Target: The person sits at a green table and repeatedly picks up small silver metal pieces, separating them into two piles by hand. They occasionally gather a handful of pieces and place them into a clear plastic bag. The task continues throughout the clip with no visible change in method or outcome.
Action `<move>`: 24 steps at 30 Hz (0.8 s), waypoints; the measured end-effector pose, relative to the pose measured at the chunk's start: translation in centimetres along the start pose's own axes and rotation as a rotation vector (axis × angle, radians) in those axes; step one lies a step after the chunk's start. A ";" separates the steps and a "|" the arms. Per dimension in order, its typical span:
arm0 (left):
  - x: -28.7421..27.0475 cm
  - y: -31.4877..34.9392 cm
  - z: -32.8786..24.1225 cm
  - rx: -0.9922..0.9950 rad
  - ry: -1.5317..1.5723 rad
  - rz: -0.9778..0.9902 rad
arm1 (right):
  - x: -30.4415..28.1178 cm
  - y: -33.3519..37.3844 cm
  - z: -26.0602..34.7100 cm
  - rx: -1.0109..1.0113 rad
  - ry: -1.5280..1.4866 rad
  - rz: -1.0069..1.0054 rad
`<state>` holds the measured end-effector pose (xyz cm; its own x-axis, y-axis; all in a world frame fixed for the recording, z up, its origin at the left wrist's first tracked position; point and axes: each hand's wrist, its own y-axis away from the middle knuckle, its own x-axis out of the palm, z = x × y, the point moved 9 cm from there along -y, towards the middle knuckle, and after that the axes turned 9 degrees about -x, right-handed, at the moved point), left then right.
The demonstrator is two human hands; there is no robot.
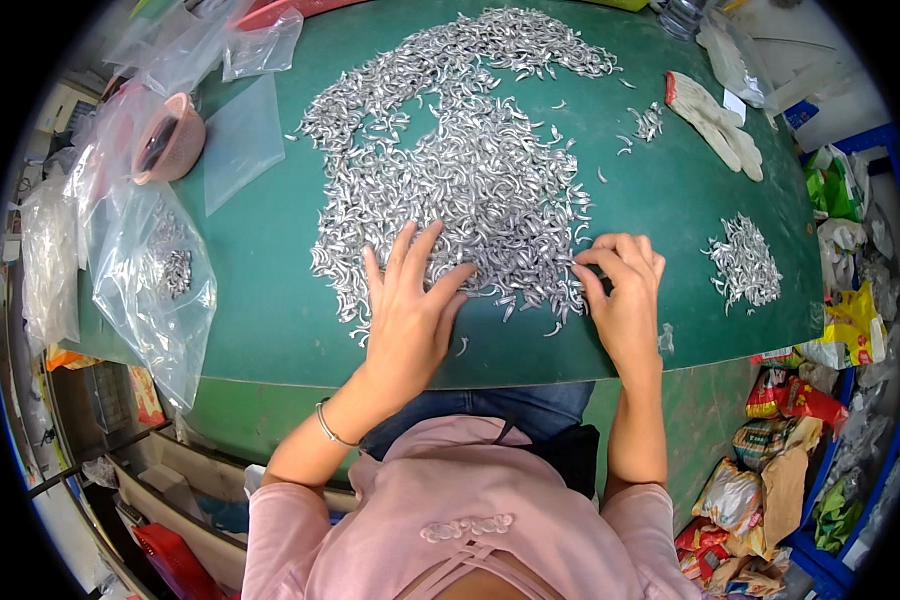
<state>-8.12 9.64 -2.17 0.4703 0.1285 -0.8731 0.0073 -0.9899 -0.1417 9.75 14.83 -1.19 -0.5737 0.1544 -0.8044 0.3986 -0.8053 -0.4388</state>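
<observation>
A wide heap of small curved silver pieces [450,170] covers the middle of the green table [260,300]. My left hand [410,295] lies over the heap's near left part, fingers spread, with the fingertips among the pieces. At the heap's right edge my right hand [620,290] is closed in a pinch, thumb and forefinger on a small curved silver piece [573,263]. A smaller pile of like pieces [745,262] lies apart at the right. A few more [647,122] are scattered beyond my right hand.
A plastic bag with some pieces inside [155,290] hangs over the table's left edge, near a pink basket [170,140] and a clear sheet [245,150]. White work gloves [715,125] lie at the back right. Colourful packages [760,480] fill the space right of the table.
</observation>
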 end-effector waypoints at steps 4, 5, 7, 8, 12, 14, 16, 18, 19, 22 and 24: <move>0.0 0.0 0.1 -0.012 0.009 0.010 | -1.1 0.5 -1.1 0.091 -0.165 -0.045; 0.1 0.0 0.1 -0.021 0.012 0.013 | -1.3 0.6 -1.3 0.103 -0.176 -0.059; 0.0 -0.1 0.0 -0.034 0.015 0.021 | -1.9 0.9 -2.0 0.130 -0.195 -0.091; 0.1 0.0 0.0 -0.033 0.020 0.025 | -2.2 1.1 -2.5 0.140 -0.194 -0.101; 0.2 0.1 0.1 -0.022 0.045 0.032 | -6.0 3.2 -6.7 0.298 -0.011 -0.215; -0.2 0.3 0.1 -0.022 0.051 0.034 | -8.5 4.4 -9.4 0.367 0.172 -0.278; 0.1 0.2 0.0 -0.003 0.071 0.039 | -10.2 4.7 -10.5 0.364 0.439 -0.274; 0.1 0.1 -0.2 -0.003 0.082 0.015 | -10.2 4.5 -9.4 0.266 0.432 -0.314; 0.0 0.1 -0.2 -0.006 0.086 0.005 | -9.9 4.1 -8.4 0.218 0.426 -0.332; 0.3 0.4 -1.8 0.083 0.037 0.036 | -5.6 1.6 -5.6 0.170 -0.019 -0.134; 0.9 1.0 -3.6 0.183 0.028 0.118 | -3.5 -0.1 -3.3 0.071 -0.117 -0.058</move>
<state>-4.48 8.57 -1.42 0.4823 0.0077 -0.8760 -0.2086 -0.9702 -0.1234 14.05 16.29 0.32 -0.6757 0.1374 -0.7242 0.3126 -0.8363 -0.4503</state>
